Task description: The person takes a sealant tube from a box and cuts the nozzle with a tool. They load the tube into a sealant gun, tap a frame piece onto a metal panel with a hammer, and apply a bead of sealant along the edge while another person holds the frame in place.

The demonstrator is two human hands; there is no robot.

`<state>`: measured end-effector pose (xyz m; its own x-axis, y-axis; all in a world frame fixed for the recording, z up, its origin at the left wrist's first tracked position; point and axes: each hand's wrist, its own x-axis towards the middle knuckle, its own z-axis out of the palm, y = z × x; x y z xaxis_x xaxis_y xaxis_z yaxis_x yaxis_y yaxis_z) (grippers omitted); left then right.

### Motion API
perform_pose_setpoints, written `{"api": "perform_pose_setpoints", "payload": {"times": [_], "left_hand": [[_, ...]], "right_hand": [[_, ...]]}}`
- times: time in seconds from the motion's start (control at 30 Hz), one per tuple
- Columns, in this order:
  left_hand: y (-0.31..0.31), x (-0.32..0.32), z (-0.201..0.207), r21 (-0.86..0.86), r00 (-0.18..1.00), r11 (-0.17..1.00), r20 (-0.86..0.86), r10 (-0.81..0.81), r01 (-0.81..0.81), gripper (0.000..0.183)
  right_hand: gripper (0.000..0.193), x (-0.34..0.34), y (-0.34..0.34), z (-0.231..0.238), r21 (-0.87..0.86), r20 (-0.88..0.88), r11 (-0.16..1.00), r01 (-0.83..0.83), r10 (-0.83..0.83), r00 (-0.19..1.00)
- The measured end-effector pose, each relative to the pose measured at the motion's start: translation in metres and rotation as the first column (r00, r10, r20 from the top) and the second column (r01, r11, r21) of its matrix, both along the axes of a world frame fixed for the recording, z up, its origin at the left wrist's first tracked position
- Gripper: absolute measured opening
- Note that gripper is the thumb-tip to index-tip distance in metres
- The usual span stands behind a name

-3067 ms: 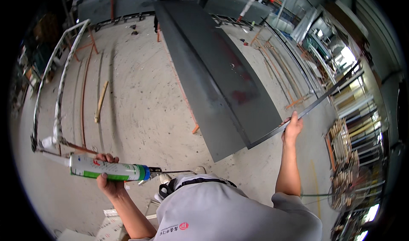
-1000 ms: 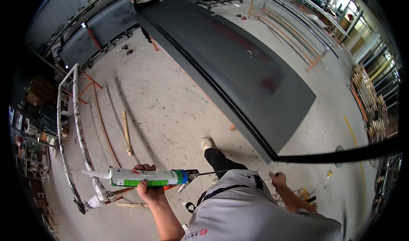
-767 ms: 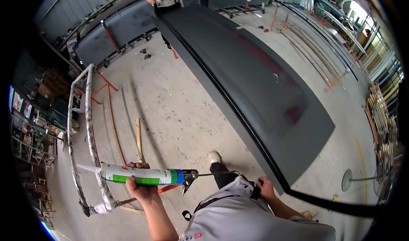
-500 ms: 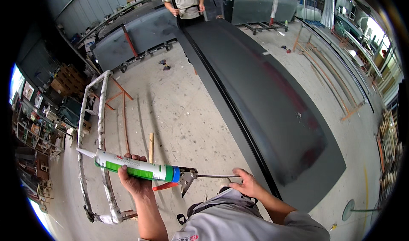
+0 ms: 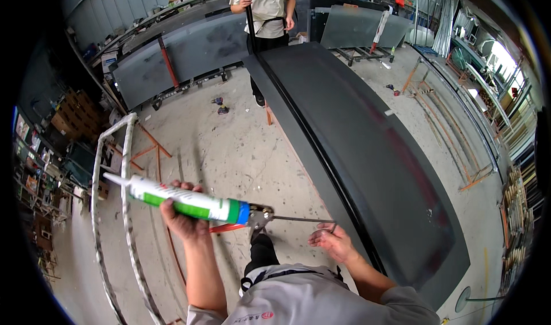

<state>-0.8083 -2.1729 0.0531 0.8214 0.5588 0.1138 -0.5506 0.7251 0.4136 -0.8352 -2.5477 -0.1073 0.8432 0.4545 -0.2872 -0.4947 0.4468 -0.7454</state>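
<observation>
My left hand (image 5: pixel 186 216) is wrapped round a caulking gun loaded with a white and green sealant cartridge (image 5: pixel 189 203), its white nozzle (image 5: pixel 116 179) pointing left. The gun's red trigger (image 5: pixel 225 228) lies below the blue end of the cartridge. From the metal gun mechanism (image 5: pixel 262 215), a thin rod (image 5: pixel 304 219) runs right. My right hand (image 5: pixel 334 243) is at the rod's bent end, fingers loosely apart and touching or very near it. A long dark panel (image 5: pixel 367 170) stretches away on my right, with black strips (image 5: pixel 310 132) along its left side.
Across the panel's far end stands a person (image 5: pixel 267 9) holding an upright black bar (image 5: pixel 248 15). A wrapped frame (image 5: pixel 127 204) stands at left. Power drills (image 5: pixel 220 105) lie on the floor. Grey panels (image 5: pixel 195 55) lean at the back. An orange rack (image 5: pixel 450 124) is at right.
The caulking gun has risen slightly with my left hand. My right hand has turned and its fingers have loosened at the rod's end. The view has shifted, showing more of the far person.
</observation>
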Motion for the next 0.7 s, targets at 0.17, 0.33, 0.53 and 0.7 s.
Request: {"api": "perform_pose_setpoints", "payload": {"times": [0.17,0.33,0.53,0.7], "left_hand": [[0.051,0.149,0.032,-0.031,0.996,0.999,-0.084,0.020,-0.023,0.040],[0.094,0.272,0.057,-0.051,0.970,0.975,-0.100,-0.222,0.218,0.039],[0.129,0.398,0.049,-0.097,0.956,0.966,-0.152,-0.252,0.239,0.038],[0.154,0.483,0.051,-0.139,0.967,0.975,-0.161,-0.197,0.176,0.037]], "right_hand": [[0.025,0.104,0.067,0.044,-0.098,0.012,0.984,0.149,-0.149,0.989],[0.047,0.200,0.068,0.078,0.216,-0.362,0.976,0.011,0.069,0.930],[0.036,0.328,0.140,0.072,0.004,-0.097,0.971,0.240,-0.239,0.966],[0.056,0.435,0.163,0.100,-0.035,0.480,0.840,0.542,-0.462,0.746]]}}
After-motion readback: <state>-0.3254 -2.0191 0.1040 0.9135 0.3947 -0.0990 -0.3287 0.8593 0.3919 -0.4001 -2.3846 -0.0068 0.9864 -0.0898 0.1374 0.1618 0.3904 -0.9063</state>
